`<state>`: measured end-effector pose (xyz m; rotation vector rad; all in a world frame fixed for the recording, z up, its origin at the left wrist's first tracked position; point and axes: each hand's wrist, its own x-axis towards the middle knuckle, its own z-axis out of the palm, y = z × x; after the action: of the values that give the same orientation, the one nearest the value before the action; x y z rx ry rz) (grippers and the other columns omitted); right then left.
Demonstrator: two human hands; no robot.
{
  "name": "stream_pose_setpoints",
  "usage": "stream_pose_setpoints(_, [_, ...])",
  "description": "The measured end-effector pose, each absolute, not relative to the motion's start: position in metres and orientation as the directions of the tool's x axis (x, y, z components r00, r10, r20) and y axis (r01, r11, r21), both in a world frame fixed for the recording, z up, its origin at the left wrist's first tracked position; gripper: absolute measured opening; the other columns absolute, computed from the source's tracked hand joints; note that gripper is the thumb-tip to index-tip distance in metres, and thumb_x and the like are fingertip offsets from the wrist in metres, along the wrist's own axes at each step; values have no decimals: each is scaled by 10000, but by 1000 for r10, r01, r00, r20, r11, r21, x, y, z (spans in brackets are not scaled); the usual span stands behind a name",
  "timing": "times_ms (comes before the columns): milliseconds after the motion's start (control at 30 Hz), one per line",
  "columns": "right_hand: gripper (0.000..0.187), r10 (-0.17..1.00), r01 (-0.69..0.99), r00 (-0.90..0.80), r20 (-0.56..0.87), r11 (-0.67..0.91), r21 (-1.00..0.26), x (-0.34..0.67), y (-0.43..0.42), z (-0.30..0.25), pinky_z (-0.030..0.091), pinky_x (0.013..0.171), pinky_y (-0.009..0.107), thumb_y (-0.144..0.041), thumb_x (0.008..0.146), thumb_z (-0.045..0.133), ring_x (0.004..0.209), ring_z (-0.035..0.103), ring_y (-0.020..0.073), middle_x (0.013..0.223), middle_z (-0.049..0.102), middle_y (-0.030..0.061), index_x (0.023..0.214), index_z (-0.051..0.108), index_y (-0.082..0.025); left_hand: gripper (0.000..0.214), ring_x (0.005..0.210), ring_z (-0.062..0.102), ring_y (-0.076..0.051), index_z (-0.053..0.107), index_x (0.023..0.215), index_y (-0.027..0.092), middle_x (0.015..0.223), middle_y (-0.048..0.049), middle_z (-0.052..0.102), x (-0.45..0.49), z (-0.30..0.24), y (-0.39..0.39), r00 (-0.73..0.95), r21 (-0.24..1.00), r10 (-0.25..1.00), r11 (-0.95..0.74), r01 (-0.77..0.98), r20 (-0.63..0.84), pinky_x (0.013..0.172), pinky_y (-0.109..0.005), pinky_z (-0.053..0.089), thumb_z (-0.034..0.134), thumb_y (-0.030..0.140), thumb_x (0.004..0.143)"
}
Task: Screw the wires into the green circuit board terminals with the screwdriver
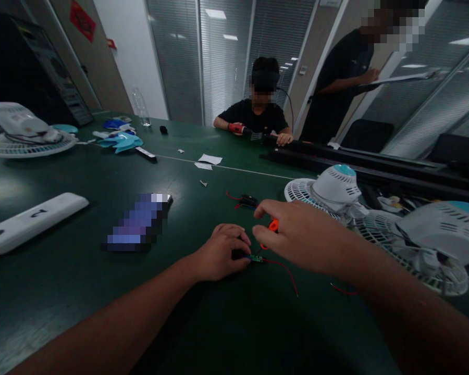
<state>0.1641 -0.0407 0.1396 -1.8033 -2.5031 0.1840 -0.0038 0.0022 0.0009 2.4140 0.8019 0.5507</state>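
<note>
My left hand [222,252] rests on the green table with its fingers curled in a pinch at the left end of a small green circuit board [256,258]. A thin red wire [283,266] runs from the board's right end and curves toward me. Just above the board, my right hand [287,229] is closed around a small orange-handled tool [273,225]; its kind is mostly hidden by the fingers. Beyond my hands lies a small black part [248,200] with red wires. Another short red wire [343,290] lies under my right forearm.
White fan units [334,187] stand on the right, another fan [31,135] at the far left. A phone [138,221] and a white elongated device [35,221] lie on the left. Paper scraps [210,159] lie ahead. Across the table, a person holds a red power tool [237,128]; another stands with a clipboard.
</note>
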Motion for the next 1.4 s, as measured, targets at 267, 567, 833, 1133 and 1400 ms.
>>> stream_pose_setpoints(267, [516, 958, 956, -287, -20, 285, -73, 161, -41, 143, 347, 527, 340, -467, 949, 285, 670, 634, 265, 762, 713, 106, 828, 708, -197, 125, 1115, 542, -255, 731, 875, 226, 1070, -42, 666, -4, 0, 2, 735, 588, 633, -699, 407, 243, 1033, -470, 309, 695, 245, 758])
stream_pose_setpoints(567, [354, 949, 940, -315, -35, 306, -149, 164, -39, 141, 460, 702, 382, -275, 850, 440, 833, 680, 276, 967, 752, 121, 1056, 707, -170, 135, 1132, 533, -245, 728, 892, 236, 1083, -26, 660, -4, -4, 4, 739, 580, 636, -696, 423, 224, 1044, -471, 292, 703, 259, 761])
stream_pose_setpoints(833, [419, 946, 934, -323, -32, 313, -172, 167, -36, 139, 467, 806, 430, -306, 840, 476, 984, 655, 319, 1134, 715, 156, 1182, 656, -145, 130, 1131, 532, -251, 724, 887, 241, 1079, -27, 666, -5, -3, 3, 738, 583, 636, -695, 421, 225, 1034, -476, 302, 701, 264, 762])
stream_pose_setpoints(1133, [441, 948, 936, -316, -30, 306, -175, 169, -36, 139, 465, 823, 466, -327, 841, 496, 1000, 646, 340, 1151, 701, 176, 1208, 626, -119, 134, 1136, 531, -249, 720, 883, 235, 1080, -23, 669, -4, -4, 4, 734, 585, 639, -694, 420, 230, 1035, -476, 300, 703, 271, 755])
stream_pose_setpoints(1400, [446, 948, 935, -316, -34, 306, -181, 170, -36, 138, 466, 809, 447, -345, 823, 514, 1015, 636, 342, 1152, 694, 185, 1187, 627, -112, 131, 1135, 532, -252, 724, 881, 233, 1076, -27, 667, -4, -5, 4, 733, 576, 636, -701, 420, 240, 1029, -483, 308, 697, 274, 759])
